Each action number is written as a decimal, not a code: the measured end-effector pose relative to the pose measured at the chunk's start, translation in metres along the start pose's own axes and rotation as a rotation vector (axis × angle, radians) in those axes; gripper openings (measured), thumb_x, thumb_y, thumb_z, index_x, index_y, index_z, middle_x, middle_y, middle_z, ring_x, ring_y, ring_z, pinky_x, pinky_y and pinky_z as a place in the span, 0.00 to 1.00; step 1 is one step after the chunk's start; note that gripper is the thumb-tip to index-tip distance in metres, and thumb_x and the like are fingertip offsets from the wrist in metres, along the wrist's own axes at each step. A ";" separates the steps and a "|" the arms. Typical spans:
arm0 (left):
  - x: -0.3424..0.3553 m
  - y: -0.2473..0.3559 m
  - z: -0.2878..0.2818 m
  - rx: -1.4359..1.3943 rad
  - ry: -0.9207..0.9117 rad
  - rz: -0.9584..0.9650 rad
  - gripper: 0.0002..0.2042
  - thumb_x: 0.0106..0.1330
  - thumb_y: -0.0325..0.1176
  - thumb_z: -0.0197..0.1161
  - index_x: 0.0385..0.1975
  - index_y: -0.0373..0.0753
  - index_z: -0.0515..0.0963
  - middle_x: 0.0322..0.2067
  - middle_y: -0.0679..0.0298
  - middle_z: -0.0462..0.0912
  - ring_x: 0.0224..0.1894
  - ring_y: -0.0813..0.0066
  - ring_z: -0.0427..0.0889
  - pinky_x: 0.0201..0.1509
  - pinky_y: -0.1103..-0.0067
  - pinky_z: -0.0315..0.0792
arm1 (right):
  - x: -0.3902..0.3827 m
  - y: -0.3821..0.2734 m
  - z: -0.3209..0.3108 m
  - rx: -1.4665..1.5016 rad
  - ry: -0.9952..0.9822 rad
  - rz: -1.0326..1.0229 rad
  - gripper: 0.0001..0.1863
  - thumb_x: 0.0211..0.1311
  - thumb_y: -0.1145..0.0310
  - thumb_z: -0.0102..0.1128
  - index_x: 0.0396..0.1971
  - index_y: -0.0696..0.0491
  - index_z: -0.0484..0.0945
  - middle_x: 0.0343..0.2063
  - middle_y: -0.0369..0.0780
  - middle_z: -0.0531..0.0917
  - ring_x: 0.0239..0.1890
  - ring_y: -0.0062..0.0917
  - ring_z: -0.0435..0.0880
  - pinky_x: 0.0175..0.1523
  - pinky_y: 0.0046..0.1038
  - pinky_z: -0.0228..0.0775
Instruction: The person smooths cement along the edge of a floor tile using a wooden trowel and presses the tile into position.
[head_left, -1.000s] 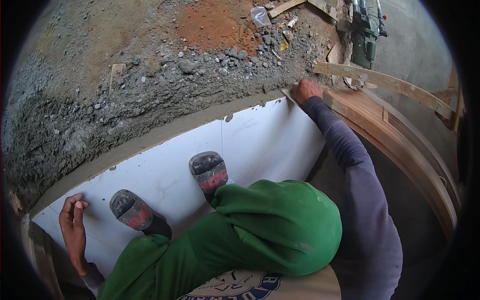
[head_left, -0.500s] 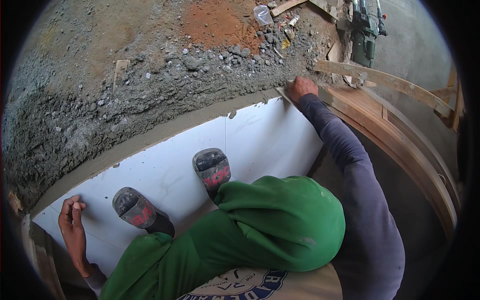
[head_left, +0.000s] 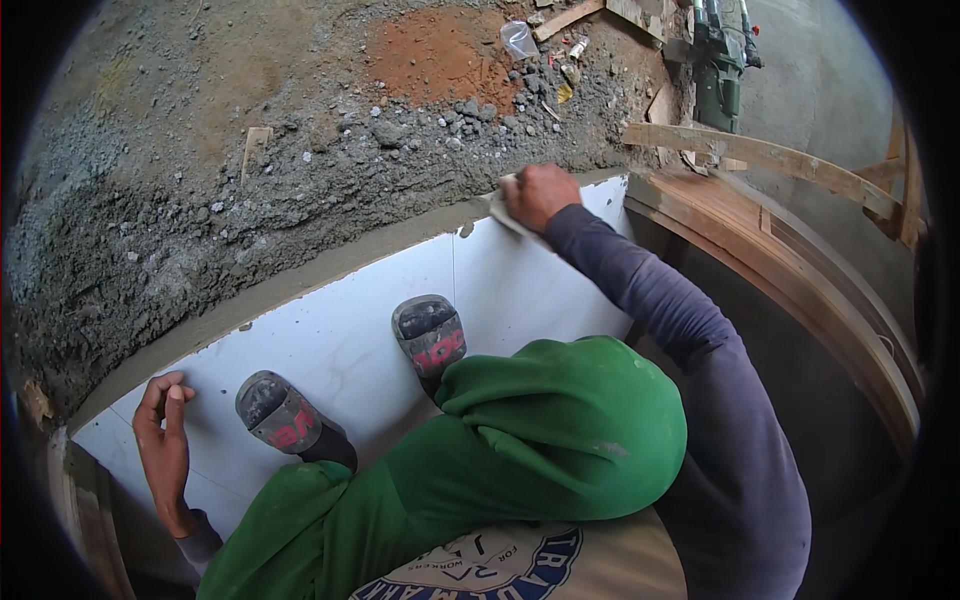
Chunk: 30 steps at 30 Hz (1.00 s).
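Observation:
My right hand (head_left: 544,196) is closed on a pale, flat piece (head_left: 512,217) whose exact kind I cannot make out. It presses this against the far edge of the white tiles (head_left: 375,310), where a smooth strip of wet grey mortar (head_left: 330,258) runs along them. My left hand (head_left: 163,440) hovers near the tiles' left end, fingers loosely bent and nothing visible in them. Both of my feet, in dark sandals (head_left: 430,330), stand on the tiles between the hands.
Rough grey mortar and rubble (head_left: 200,220) spread beyond the strip. A clear plastic cup (head_left: 518,40) lies near reddish soil. On the right are a wooden plank (head_left: 770,155), a curved-looking timber frame (head_left: 780,250) and a dark green pump-like machine (head_left: 718,90).
My right hand has slid left along the tile edge with the pale piece, away from the timber frame's corner. The left hand has shifted slightly right.

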<state>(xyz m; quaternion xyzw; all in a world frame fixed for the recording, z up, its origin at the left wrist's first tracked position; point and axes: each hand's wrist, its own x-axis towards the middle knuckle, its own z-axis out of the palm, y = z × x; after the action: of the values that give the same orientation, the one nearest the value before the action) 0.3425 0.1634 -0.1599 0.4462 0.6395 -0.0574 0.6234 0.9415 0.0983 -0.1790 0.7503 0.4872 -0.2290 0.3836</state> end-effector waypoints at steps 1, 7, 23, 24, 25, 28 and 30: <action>0.001 0.008 0.004 0.013 -0.018 0.039 0.12 0.81 0.35 0.58 0.51 0.33 0.82 0.37 0.65 0.85 0.44 0.77 0.79 0.56 0.76 0.72 | -0.007 -0.027 -0.008 0.001 0.031 -0.095 0.23 0.72 0.49 0.57 0.39 0.57 0.86 0.42 0.55 0.88 0.48 0.48 0.89 0.58 0.48 0.78; -0.009 0.029 -0.015 0.000 0.097 0.092 0.12 0.81 0.35 0.59 0.49 0.32 0.83 0.36 0.64 0.85 0.43 0.76 0.79 0.55 0.76 0.72 | 0.006 0.046 -0.003 -0.065 -0.032 0.104 0.24 0.74 0.48 0.56 0.39 0.57 0.86 0.42 0.55 0.87 0.50 0.49 0.88 0.58 0.48 0.78; -0.084 0.210 0.059 -0.135 -0.077 1.378 0.23 0.54 0.35 0.65 0.54 0.53 0.88 0.29 0.72 0.74 0.30 0.77 0.75 0.34 0.78 0.72 | -0.031 -0.097 -0.023 0.057 0.012 -0.099 0.26 0.74 0.47 0.55 0.42 0.58 0.86 0.44 0.56 0.87 0.50 0.49 0.87 0.57 0.48 0.77; -0.082 0.213 0.056 -0.103 -0.048 1.417 0.25 0.52 0.34 0.66 0.54 0.54 0.88 0.29 0.72 0.73 0.30 0.76 0.74 0.34 0.78 0.72 | -0.039 -0.122 -0.036 0.061 -0.006 -0.130 0.27 0.75 0.46 0.54 0.42 0.58 0.86 0.44 0.56 0.87 0.51 0.49 0.87 0.59 0.49 0.76; -0.080 0.217 0.053 -0.075 -0.020 1.460 0.27 0.49 0.34 0.67 0.54 0.55 0.88 0.28 0.72 0.72 0.29 0.76 0.74 0.34 0.79 0.72 | -0.046 -0.138 -0.042 0.066 -0.024 -0.160 0.27 0.75 0.46 0.53 0.42 0.58 0.86 0.45 0.56 0.87 0.52 0.49 0.87 0.60 0.50 0.75; -0.067 0.214 0.034 0.229 -0.278 1.179 0.20 0.59 0.28 0.68 0.54 0.40 0.85 0.28 0.68 0.80 0.31 0.74 0.81 0.36 0.76 0.74 | -0.029 -0.086 -0.019 0.050 -0.042 -0.079 0.27 0.75 0.46 0.54 0.42 0.59 0.86 0.45 0.56 0.87 0.52 0.49 0.87 0.59 0.51 0.76; -0.046 0.192 0.018 0.413 -0.349 1.052 0.19 0.64 0.23 0.66 0.57 0.35 0.82 0.29 0.63 0.84 0.33 0.68 0.84 0.40 0.72 0.75 | -0.022 -0.030 -0.014 -0.084 -0.042 0.061 0.27 0.74 0.46 0.55 0.42 0.59 0.86 0.45 0.55 0.87 0.52 0.48 0.88 0.57 0.49 0.78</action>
<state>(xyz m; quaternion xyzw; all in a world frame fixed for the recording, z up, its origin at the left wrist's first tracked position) 0.4711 0.2429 -0.0318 0.7994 0.1962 0.0636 0.5642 0.9047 0.1045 -0.1650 0.7432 0.4650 -0.2123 0.4317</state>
